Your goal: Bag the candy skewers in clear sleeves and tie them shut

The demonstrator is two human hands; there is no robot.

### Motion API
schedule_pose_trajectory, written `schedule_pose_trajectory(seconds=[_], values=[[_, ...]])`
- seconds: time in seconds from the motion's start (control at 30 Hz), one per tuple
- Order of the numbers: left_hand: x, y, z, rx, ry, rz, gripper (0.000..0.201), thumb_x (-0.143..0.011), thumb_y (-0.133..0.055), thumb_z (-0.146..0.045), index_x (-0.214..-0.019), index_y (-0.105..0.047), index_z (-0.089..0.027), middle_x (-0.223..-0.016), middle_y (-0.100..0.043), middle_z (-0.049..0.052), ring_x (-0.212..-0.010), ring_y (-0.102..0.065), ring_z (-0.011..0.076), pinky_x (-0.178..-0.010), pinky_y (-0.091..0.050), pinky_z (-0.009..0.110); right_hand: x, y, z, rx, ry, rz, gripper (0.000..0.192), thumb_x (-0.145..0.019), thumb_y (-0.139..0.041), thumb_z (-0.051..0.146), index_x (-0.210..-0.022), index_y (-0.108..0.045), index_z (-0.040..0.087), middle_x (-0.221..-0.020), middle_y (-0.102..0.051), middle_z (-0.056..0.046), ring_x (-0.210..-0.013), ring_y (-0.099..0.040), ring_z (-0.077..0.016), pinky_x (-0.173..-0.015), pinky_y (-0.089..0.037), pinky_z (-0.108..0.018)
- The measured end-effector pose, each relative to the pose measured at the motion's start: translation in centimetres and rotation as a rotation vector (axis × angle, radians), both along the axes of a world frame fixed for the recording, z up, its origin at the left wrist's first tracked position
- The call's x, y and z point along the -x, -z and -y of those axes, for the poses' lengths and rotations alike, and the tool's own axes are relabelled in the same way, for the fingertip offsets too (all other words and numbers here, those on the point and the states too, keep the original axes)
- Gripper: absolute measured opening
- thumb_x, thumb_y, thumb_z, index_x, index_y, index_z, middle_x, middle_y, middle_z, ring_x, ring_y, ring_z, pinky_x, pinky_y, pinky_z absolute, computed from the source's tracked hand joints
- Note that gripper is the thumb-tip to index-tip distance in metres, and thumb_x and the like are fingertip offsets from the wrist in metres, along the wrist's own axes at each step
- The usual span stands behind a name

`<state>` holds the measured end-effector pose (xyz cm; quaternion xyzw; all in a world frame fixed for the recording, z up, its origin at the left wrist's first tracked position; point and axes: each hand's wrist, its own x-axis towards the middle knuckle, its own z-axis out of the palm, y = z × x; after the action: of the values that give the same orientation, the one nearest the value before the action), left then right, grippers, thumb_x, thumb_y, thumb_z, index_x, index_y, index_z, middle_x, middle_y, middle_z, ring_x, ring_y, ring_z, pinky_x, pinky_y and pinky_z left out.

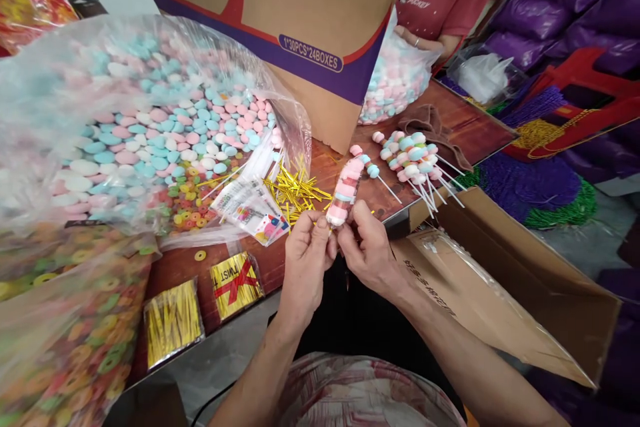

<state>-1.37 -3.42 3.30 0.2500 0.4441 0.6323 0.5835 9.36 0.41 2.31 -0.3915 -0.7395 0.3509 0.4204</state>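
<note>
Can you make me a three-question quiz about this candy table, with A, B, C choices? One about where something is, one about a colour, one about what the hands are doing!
1. Where is the loose pile of twist ties?
A. on the table
B. on the floor
C. in the open box

2. What colour are they?
A. silver
B. gold
C. green

3. The bagged candy stick is:
A. lying on the table
B. held by both hands
C. hanging from a hook

Answers: 1 A, they lie on the wooden table. 2 B, they shine gold. 3 B, left hand and right hand pinch its bottom.
</note>
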Motion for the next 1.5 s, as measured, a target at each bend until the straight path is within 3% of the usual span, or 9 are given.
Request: schedule_pose_trajectory(seconds=[0.1,0.23,0.43,0.63,0.7,0.8,0.97,1.17,1.5], values=[[0.5,0.6,-0.1,-0.052,0.006,-0.11,0.026,-0.089,-0.064,-0.042,-0.08,-0.057,-0.017,-0.061,-0.047,-0.004,-0.052,-0.039,0.0044,-0.048,-0.031,0.013,0.3,-0.2,-0.5,0.072,0.007,-0.003,0.018,-0.09,-0.046,0.016,-0.079,-0.035,0.023,-0.07,-0.04,0.004,-0.06,-0.038,-0.0107,-0.053,-0.031,-0.024],[1.3,1.2,-0.3,-0.013,0.062,-0.102,0.021,-0.082,-0.073,-0.035,-0.09,-0.064,-0.017,-0.063,-0.05,-0.004,-0.049,-0.034,0.0026,-0.044,-0.024,0.013,0.1,-0.1,-1.5,0.258,-0.053,-0.083,0.016,-0.09,-0.047,0.019,-0.076,-0.038,0.023,-0.068,-0.04,0.005,-0.058,-0.038,-0.0095,-0.052,-0.033,-0.022],[1.8,2.0,-1.7,0.183,0.14,0.324,0.021,-0.074,-0.078,-0.021,-0.079,-0.06,-0.013,-0.053,-0.044,-0.007,-0.041,-0.021,0.0001,-0.039,-0.016,0.012,0.1,0.0,-1.8,0.492,-0.063,-0.198,0.023,-0.089,-0.055,0.027,-0.073,-0.038,0.022,-0.061,-0.04,0.008,-0.044,-0.039,-0.0055,-0.041,-0.03,-0.019],[2.5,2.5,-2.6,0.246,0.162,0.641,0.014,-0.078,-0.07,-0.009,-0.074,-0.056,-0.012,-0.051,-0.041,-0.008,-0.039,-0.02,-0.0007,-0.036,-0.015,0.011,0.3,0.7,-2.2,0.74,-0.124,-0.404,0.031,-0.086,-0.066,0.036,-0.071,-0.045,0.02,-0.066,-0.052,0.006,-0.038,-0.035,-0.0025,-0.036,-0.032,-0.019],[2.6,2.6,-2.7,0.282,0.15,0.709,0.016,-0.082,-0.064,-0.006,-0.071,-0.054,-0.012,-0.051,-0.039,-0.008,-0.038,-0.02,-0.0003,-0.036,-0.015,0.011,0.1,1.3,-2.1,0.658,-0.063,-0.417,0.026,-0.089,-0.064,0.035,-0.074,-0.048,0.02,-0.069,-0.055,0.005,-0.041,-0.034,-0.003,-0.039,-0.036,-0.02],[2.7,2.7,-2.8,0.338,0.141,0.775,0.02,-0.088,-0.055,-0.006,-0.069,-0.053,-0.012,-0.052,-0.038,-0.007,-0.038,-0.023,0.0003,-0.035,-0.016,0.012,-0.5,2.0,-2.0,0.274,0.077,-0.242,0.005,-0.093,-0.059,0.026,-0.093,-0.06,0.022,-0.085,-0.062,-0.001,-0.059,-0.054,-0.0091,-0.053,-0.047,-0.025],[2.5,2.9,-2.8,0.343,0.164,0.823,0.02,-0.091,-0.053,-0.009,-0.072,-0.054,-0.011,-0.054,-0.038,-0.007,-0.037,-0.024,-0.0001,-0.035,-0.019,0.012,-1.4,2.1,-1.9,-0.258,-0.087,0.124,0.035,-0.091,-0.052,0.011,-0.118,-0.067,0.027,-0.11,-0.068,-0.008,-0.104,-0.064,-0.0213,-0.086,-0.054,-0.038],[2.1,2.6,-2.2,0.294,0.182,0.816,0.018,-0.091,-0.054,-0.008,-0.073,-0.054,-0.011,-0.055,-0.041,-0.006,-0.037,-0.025,-0.0003,-0.035,-0.019,0.012,-1.7,1.9,-2.0,-0.465,-0.014,0.271,0.031,-0.092,-0.056,0.011,-0.114,-0.071,0.027,-0.103,-0.074,-0.007,-0.094,-0.069,-0.021,-0.081,-0.052,-0.038],[0.1,0.9,-1.1,0.198,0.217,0.788,0.017,-0.087,-0.064,-0.013,-0.076,-0.051,-0.015,-0.058,-0.043,-0.006,-0.039,-0.024,0.0002,-0.038,-0.02,0.011,-3.6,-0.1,-1.9,-0.645,-0.075,0.342,0.023,-0.093,-0.054,0.012,-0.108,-0.066,0.024,-0.101,-0.073,-0.007,-0.093,-0.068,-0.0194,-0.078,-0.053,-0.035]])
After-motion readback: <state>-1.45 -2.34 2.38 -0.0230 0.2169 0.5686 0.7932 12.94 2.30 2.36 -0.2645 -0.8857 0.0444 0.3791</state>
